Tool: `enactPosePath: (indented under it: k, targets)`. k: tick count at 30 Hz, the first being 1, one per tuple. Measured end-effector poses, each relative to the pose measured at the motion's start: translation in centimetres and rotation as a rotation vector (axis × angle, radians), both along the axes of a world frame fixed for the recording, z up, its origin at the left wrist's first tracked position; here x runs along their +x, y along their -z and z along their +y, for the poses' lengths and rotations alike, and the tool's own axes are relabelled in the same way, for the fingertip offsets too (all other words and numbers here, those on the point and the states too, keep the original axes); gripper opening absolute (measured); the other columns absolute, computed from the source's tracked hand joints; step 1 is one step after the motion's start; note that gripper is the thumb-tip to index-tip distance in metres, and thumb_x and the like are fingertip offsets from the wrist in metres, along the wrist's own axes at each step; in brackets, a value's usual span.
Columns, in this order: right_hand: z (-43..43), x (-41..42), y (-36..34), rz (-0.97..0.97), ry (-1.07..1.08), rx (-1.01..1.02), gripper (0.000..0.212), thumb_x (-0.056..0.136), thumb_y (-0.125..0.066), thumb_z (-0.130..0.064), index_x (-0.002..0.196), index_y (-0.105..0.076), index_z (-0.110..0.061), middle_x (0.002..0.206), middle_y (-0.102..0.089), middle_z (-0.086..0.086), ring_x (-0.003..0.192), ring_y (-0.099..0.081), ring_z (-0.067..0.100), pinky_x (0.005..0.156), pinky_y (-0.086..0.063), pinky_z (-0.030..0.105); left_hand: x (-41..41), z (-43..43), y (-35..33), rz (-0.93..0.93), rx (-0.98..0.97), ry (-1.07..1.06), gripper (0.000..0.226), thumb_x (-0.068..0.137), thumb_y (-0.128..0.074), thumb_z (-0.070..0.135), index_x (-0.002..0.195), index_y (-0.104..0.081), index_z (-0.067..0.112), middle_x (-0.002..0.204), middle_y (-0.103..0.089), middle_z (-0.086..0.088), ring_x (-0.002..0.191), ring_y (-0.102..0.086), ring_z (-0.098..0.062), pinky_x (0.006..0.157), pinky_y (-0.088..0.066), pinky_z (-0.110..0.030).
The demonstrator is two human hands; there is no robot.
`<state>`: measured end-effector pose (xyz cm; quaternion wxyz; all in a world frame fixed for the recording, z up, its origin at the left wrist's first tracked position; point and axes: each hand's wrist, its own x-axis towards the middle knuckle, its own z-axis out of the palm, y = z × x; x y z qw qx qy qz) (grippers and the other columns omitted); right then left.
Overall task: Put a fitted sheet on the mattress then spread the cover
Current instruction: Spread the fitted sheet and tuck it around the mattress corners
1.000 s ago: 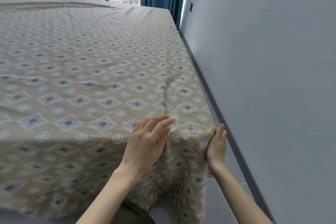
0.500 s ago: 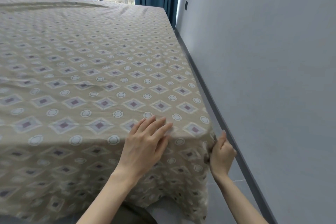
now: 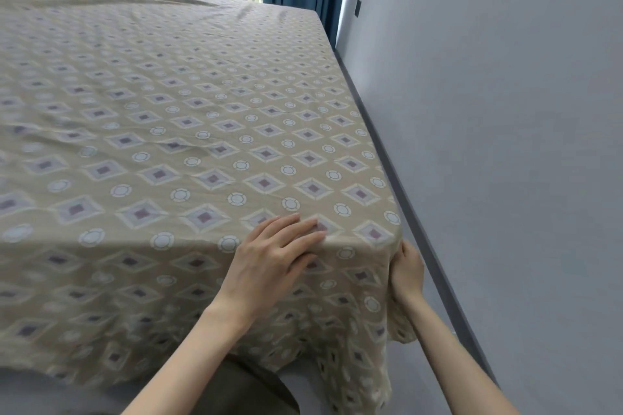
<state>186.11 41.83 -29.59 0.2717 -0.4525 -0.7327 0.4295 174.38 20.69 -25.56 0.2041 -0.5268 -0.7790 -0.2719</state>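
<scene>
Because the sheet (image 3: 209, 131) looked thin, light and limp (it hung loose off the mattress's near edge), its near right corner seemed the place to hold. The left hand (image 3: 273, 256) pressed there, fingers straight, and the right hand (image 3: 406, 271) gripped the hanging cloth. No container showed.

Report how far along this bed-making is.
Done: the cover lies spread flat to the far edge. In hand: the left hand presses flat near the corner while the right hand grips the cloth there, by the wall. Left: creases and the loose hanging hem. Any fitted sheet is hidden underneath.
</scene>
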Motion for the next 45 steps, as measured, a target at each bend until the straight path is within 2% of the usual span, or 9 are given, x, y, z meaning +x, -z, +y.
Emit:
enactPosePath:
  k: [5,13,19,24,28,32,34,39,45]
  targets:
    - [2.0,-1.9,-3.4,0.15,0.067,-0.115,0.031,0.102,-0.041,-0.031,0.086,-0.057,-0.009,0.089,-0.062,0.01,0.088,-0.057,0.026,0.082,-0.046,0.041,-0.8,-1.7,-0.7,-0.053,-0.034,-0.059,0.035,0.089,-0.053,0.045,0.113,-0.07,0.026,0.12,-0.066,0.008,0.116,-0.059,-0.014,0.1,-0.041,-0.03]
    - [-3.0,-10.5,-12.6,0.157,-0.293,0.251,0.016,0.099,-0.047,-0.018,0.104,-0.062,-0.014,0.094,-0.065,-0.004,0.082,-0.059,0.008,0.061,-0.04,0.005,-4.4,-8.1,-2.7,-0.121,-0.016,-0.377,0.033,0.091,-0.049,0.036,0.117,-0.067,0.027,0.124,-0.064,0.006,0.116,-0.059,-0.016,0.097,-0.042,-0.034]
    - [-14.2,-19.4,-12.1,0.081,-0.666,0.297,0.014,0.095,-0.052,-0.02,0.104,-0.063,-0.018,0.093,-0.067,-0.005,0.088,-0.064,0.014,0.08,-0.053,0.035,-7.0,-16.4,-4.2,-0.403,0.072,-0.769,0.032,0.093,-0.057,0.024,0.124,-0.063,0.024,0.135,-0.055,0.002,0.125,-0.049,-0.02,0.105,-0.037,-0.035]
    - [-23.9,-24.2,-11.1,0.016,-0.927,0.309,0.018,0.095,-0.05,-0.022,0.109,-0.061,-0.018,0.108,-0.065,-0.001,0.101,-0.06,0.019,0.085,-0.049,0.035,-7.0,-23.8,-4.9,-0.595,0.18,-0.995,0.034,0.095,-0.052,0.022,0.129,-0.057,0.022,0.136,-0.053,0.001,0.125,-0.048,-0.019,0.099,-0.038,-0.029]
    - [-30.0,-26.5,-10.4,-0.065,-1.124,0.423,0.029,0.097,-0.044,-0.021,0.122,-0.058,-0.017,0.127,-0.057,0.006,0.121,-0.049,0.026,0.097,-0.04,0.036,-7.8,-28.4,-3.8,-0.875,0.205,-1.101,0.04,0.096,-0.052,0.027,0.135,-0.05,0.019,0.136,-0.053,-0.002,0.121,-0.052,-0.02,0.096,-0.043,-0.032]
    - [-34.9,-28.1,-8.8,-0.175,-1.338,0.703,0.042,0.102,-0.027,-0.031,0.141,-0.042,-0.027,0.152,-0.034,-0.001,0.143,-0.022,0.028,0.116,-0.011,0.044,-8.8,-31.2,-2.0,-1.255,0.621,-1.118,0.042,0.096,-0.051,0.02,0.137,-0.046,0.013,0.132,-0.054,-0.007,0.091,-0.058,-0.018,0.074,-0.047,-0.031]
    - [-36.6,-29.2,-8.3,-0.263,-1.429,0.769,0.045,0.103,-0.019,-0.038,0.148,-0.026,-0.037,0.159,-0.017,-0.006,0.148,-0.008,0.024,0.118,0.002,0.047,-9.1,-32.0,-1.3,-1.338,0.683,-1.115,0.047,0.096,-0.051,0.021,0.141,-0.039,0.015,0.132,-0.051,-0.007,0.09,-0.056,-0.02,0.071,-0.049,-0.032]
    - [-38.0,-31.6,-7.9,-0.293,-1.525,0.861,0.046,0.103,-0.014,-0.045,0.148,-0.014,-0.049,0.161,-0.003,-0.011,0.149,0.001,0.019,0.119,0.006,0.045,-11.2,-32.1,0.3,-1.209,0.475,-1.042,0.069,0.078,-0.075,0.038,0.136,-0.043,0.02,0.124,-0.05,0.001,0.113,-0.054,-0.017,0.087,-0.051,-0.033]
    - [-37.3,-32.4,-7.9,-0.238,-1.601,0.727,0.043,0.104,-0.022,-0.038,0.147,-0.026,-0.045,0.159,-0.01,-0.014,0.148,-0.002,0.015,0.119,0.006,0.037,-14.0,-30.6,2.0,-0.86,0.356,-1.139,0.016,0.085,-0.066,0.026,0.095,-0.073,0.016,0.095,-0.072,0.001,0.09,-0.066,-0.016,0.071,-0.045,-0.022]
